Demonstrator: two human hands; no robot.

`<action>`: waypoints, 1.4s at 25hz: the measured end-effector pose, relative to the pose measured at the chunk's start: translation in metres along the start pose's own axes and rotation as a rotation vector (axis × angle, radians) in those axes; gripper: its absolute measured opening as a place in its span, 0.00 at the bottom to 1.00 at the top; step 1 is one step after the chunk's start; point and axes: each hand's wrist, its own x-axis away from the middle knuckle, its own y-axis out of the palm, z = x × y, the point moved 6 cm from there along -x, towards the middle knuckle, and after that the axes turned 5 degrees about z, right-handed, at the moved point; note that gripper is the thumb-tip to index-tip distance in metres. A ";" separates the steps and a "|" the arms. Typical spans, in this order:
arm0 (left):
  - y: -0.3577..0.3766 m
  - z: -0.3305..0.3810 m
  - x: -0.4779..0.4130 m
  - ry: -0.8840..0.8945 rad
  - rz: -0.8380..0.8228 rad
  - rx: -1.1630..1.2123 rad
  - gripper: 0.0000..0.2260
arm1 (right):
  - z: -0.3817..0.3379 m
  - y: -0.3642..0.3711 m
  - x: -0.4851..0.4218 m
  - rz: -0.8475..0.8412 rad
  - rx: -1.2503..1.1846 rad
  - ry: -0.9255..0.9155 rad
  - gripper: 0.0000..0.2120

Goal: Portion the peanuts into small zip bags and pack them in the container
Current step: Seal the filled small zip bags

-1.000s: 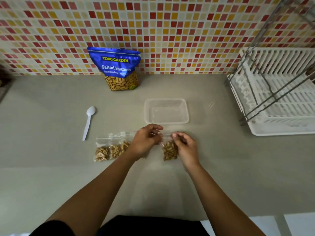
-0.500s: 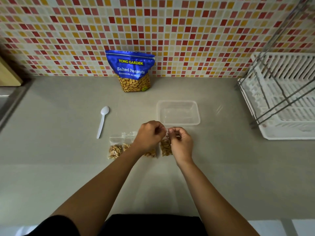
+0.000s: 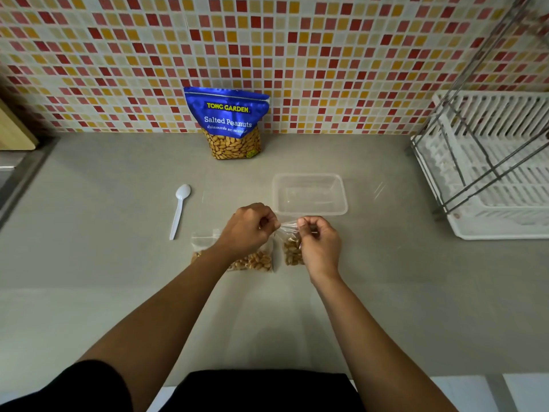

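At the centre of the frame, the left hand (image 3: 249, 230) and right hand (image 3: 320, 245) each pinched the top strip of a small bag (image 3: 292, 248) of peanuts. Their fingertips, nearly touching half a second earlier, had drawn slightly apart, which probably meant the seal was being pressed shut. A filled bag (image 3: 255, 260) lay under the left forearm. The container (image 3: 309, 176) just above remained empty.

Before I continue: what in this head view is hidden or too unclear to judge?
Head view:
- Seal of the held zip bag: the left hand and right hand pinch over it; closed or not, cannot tell.
- Count of the filled bags: the left forearm crosses them.
- Much of the dish rack: cut off by the right edge.
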 end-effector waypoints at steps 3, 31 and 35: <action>-0.001 -0.003 0.008 -0.094 0.018 0.175 0.07 | 0.005 -0.002 -0.001 -0.028 -0.097 0.078 0.08; 0.030 -0.021 -0.003 -0.398 0.181 -0.005 0.18 | 0.015 -0.023 -0.051 0.236 0.154 -0.231 0.12; 0.034 -0.023 -0.039 -0.429 0.116 0.000 0.22 | 0.007 -0.032 -0.088 0.275 0.316 -0.276 0.20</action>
